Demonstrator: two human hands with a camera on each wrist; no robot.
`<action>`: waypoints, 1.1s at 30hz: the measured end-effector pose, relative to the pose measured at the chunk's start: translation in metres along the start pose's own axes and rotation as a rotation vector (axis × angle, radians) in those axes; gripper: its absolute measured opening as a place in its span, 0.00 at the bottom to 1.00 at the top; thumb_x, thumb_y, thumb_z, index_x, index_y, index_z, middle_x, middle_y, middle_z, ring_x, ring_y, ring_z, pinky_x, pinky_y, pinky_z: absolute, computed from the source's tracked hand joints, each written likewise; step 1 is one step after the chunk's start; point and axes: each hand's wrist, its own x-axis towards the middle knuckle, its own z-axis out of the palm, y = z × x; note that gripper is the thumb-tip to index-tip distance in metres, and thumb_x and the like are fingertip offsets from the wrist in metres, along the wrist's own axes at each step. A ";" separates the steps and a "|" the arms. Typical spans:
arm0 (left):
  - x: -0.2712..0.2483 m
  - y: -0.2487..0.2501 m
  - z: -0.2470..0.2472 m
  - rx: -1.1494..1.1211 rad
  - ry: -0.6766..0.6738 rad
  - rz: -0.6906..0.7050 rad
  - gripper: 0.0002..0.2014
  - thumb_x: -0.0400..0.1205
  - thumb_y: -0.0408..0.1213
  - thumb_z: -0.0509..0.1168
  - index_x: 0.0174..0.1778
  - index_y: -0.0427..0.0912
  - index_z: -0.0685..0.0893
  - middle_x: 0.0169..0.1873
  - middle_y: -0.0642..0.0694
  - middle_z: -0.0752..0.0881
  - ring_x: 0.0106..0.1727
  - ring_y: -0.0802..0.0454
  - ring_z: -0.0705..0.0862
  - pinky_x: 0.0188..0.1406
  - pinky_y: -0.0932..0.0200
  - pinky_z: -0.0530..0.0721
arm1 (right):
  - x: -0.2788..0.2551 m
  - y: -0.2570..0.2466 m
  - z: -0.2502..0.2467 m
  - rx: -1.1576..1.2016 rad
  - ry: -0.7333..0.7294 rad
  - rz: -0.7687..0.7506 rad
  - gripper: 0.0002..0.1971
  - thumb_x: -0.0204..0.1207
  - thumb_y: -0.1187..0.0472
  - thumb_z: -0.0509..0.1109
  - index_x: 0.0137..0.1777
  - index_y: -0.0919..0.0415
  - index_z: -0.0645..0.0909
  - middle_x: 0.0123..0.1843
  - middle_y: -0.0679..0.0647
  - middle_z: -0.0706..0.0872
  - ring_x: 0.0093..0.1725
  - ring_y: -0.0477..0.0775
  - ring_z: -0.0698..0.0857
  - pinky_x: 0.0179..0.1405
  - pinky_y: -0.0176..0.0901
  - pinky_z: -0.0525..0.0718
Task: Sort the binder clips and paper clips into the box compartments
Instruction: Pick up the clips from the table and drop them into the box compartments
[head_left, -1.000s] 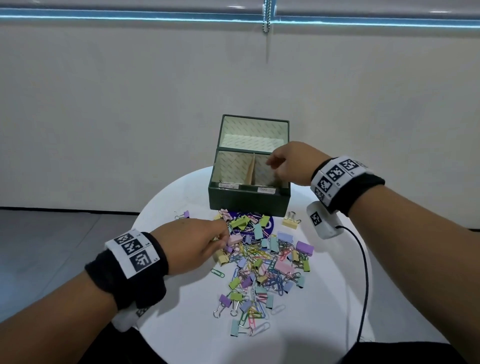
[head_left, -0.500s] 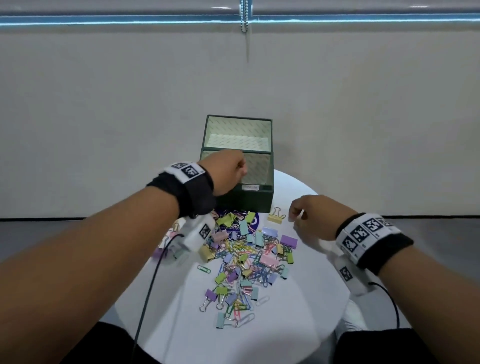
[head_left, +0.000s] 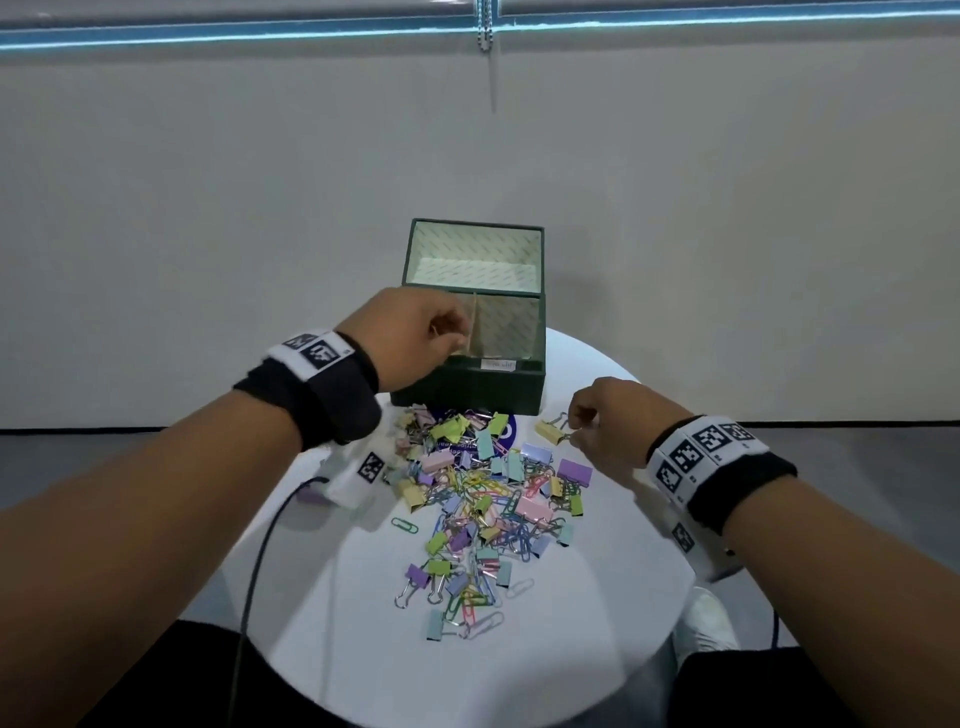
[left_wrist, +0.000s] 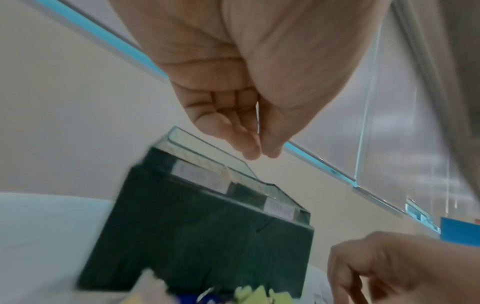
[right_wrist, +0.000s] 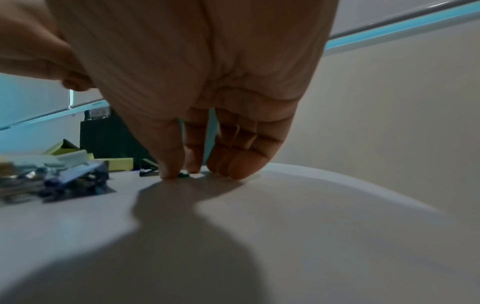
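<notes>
A dark green box (head_left: 467, 395) with a divider (head_left: 474, 322) splitting its front half stands at the back of the round white table (head_left: 597, 623). My left hand (head_left: 447, 332) hovers over the front left compartment. Its thumb and fingers (left_wrist: 261, 153) are pinched together on something thin, seemingly a paper clip. A pile of pastel binder clips and paper clips (head_left: 483, 499) lies in front of the box. My right hand (head_left: 576, 434) is down on the table beside a yellow binder clip (head_left: 546, 431), thumb and forefinger pinching a small green paper clip (right_wrist: 183, 175).
The box's open lid (head_left: 472, 254) stands behind it against the wall. A black cable (head_left: 260, 545) runs from my left wrist across the table's left side. The table edge curves close on the right of my right hand.
My left hand left the pile and rose over the box's front left compartment. My right hand left the box and came down on the table beside the yellow binder clip.
</notes>
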 end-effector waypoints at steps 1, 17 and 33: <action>-0.013 -0.004 -0.005 0.024 -0.032 0.007 0.03 0.83 0.42 0.69 0.49 0.53 0.87 0.41 0.59 0.86 0.43 0.59 0.83 0.47 0.61 0.81 | 0.000 0.000 -0.001 0.010 -0.014 -0.002 0.05 0.75 0.53 0.72 0.38 0.49 0.82 0.43 0.43 0.83 0.43 0.49 0.84 0.43 0.43 0.85; -0.110 -0.004 0.031 0.281 -0.476 0.176 0.14 0.86 0.48 0.61 0.66 0.64 0.83 0.49 0.58 0.77 0.49 0.55 0.81 0.51 0.54 0.83 | -0.032 -0.022 -0.018 0.117 -0.051 -0.100 0.10 0.77 0.65 0.62 0.39 0.53 0.81 0.36 0.47 0.84 0.38 0.50 0.80 0.37 0.41 0.75; -0.063 0.015 0.050 0.344 -0.435 0.167 0.13 0.80 0.52 0.71 0.60 0.60 0.87 0.50 0.54 0.77 0.51 0.53 0.80 0.49 0.56 0.81 | -0.042 -0.059 -0.008 0.109 -0.103 -0.263 0.07 0.76 0.51 0.71 0.51 0.40 0.89 0.52 0.40 0.89 0.52 0.46 0.85 0.52 0.43 0.84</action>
